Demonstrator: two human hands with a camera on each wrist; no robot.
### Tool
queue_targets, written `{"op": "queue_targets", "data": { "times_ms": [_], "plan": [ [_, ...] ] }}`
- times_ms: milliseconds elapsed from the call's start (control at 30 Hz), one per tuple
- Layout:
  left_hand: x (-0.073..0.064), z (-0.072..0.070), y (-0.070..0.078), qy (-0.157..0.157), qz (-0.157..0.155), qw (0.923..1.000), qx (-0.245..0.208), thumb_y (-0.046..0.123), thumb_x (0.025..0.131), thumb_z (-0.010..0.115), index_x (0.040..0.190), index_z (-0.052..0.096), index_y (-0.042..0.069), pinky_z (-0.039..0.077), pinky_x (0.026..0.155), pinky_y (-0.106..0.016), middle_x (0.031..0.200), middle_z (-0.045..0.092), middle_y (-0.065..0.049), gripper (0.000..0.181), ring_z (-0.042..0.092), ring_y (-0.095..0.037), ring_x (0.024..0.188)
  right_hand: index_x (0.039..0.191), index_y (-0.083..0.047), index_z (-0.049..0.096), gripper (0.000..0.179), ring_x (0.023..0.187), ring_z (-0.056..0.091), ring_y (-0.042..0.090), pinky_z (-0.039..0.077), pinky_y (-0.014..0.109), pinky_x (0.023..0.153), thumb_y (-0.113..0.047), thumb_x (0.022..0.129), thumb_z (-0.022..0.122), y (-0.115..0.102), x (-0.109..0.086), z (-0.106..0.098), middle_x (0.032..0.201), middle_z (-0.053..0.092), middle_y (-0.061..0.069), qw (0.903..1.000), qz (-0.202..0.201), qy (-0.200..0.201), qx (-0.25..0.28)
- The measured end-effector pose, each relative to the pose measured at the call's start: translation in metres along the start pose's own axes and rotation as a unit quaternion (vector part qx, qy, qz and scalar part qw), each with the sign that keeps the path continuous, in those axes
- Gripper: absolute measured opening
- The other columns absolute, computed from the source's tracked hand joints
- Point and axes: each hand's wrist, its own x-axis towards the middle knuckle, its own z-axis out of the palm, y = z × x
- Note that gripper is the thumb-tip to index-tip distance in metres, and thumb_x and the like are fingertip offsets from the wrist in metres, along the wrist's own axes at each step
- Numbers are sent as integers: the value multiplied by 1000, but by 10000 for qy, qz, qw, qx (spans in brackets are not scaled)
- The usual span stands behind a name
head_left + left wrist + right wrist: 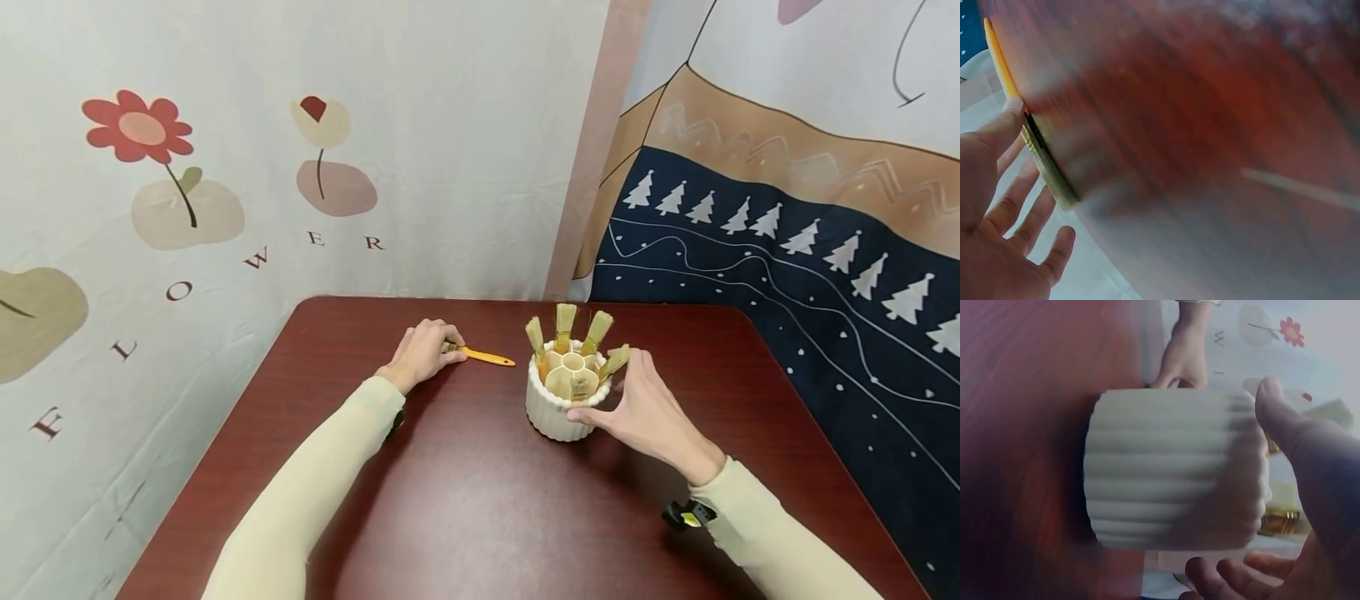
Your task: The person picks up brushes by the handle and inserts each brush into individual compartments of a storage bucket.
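Note:
In the head view my left hand [426,350] is at the left back of the table, pinching a flat paintbrush [489,357] with a yellow handle. Thumb and fingers hold it near the ferrule, the handle pointing right; in the left wrist view its pale bristles [1059,185] lie past the spread fingers. Whether the brush touches the table I cannot tell. A white ribbed brush holder [555,414] stands upright to the right, several paintbrushes [597,332] in it with bristles up. My right hand [652,417] spans its right side, thumb at the front rim, fingers around the far side.
The dark red-brown table [480,517] has rounded back corners. Behind it hangs a pale cloth [465,150] printed with flowers and letters. On the right, a navy cloth [675,258] with white trees hangs along the table's edge.

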Motion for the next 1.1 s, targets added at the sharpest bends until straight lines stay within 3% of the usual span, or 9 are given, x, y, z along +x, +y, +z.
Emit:
{"op": "queue_targets", "data": {
  "times_ms": [200, 367, 533, 700, 1100],
  "plan": [
    [-2, -3, -10, -83, -88, 9985, -534, 36, 102, 94, 133, 87, 15, 57, 119, -62, 137, 82, -11, 38, 71, -40, 137, 168, -5, 44, 113, 132, 67, 35, 63, 52, 104, -65, 89, 98, 16, 9, -10, 158, 55, 20, 9987, -118, -360, 333],
    [-5, -9, -12, -214, -187, 9975, -654, 30, 104, 92, 136, 86, 13, 55, 122, -62, 142, 79, -13, 37, 69, -41, 140, 174, -12, 42, 102, 144, 66, 40, 62, 65, 116, -49, 97, 97, 33, 16, -18, 171, 50, 17, 9906, -278, -841, 1046],
    [-7, -9, -10, -232, -196, 9978, -594, 28, 106, 89, 133, 87, 13, 58, 119, -61, 142, 79, -13, 31, 70, -41, 139, 173, -12, 44, 94, 141, 68, 39, 64, 59, 114, -37, 99, 96, 43, 20, -21, 171, 56, 18, 9814, -387, -1187, 1461],
    [-7, -9, -8, -251, -168, 9981, -545, 28, 107, 88, 129, 88, 13, 60, 116, -60, 141, 80, -13, 26, 72, -40, 136, 171, -14, 48, 87, 139, 68, 37, 66, 54, 109, -39, 102, 93, 48, 22, -19, 171, 58, 18, 9785, -304, -1341, 1535],
    [-10, -11, -8, -133, -75, 9986, -500, 28, 108, 87, 124, 88, 13, 61, 113, -61, 131, 81, -12, 22, 74, -39, 129, 170, -13, 50, 82, 135, 68, 35, 66, 45, 104, -38, 103, 92, 53, 24, -15, 167, 62, 19, 9762, -217, -1345, 1686]
  ]
}}
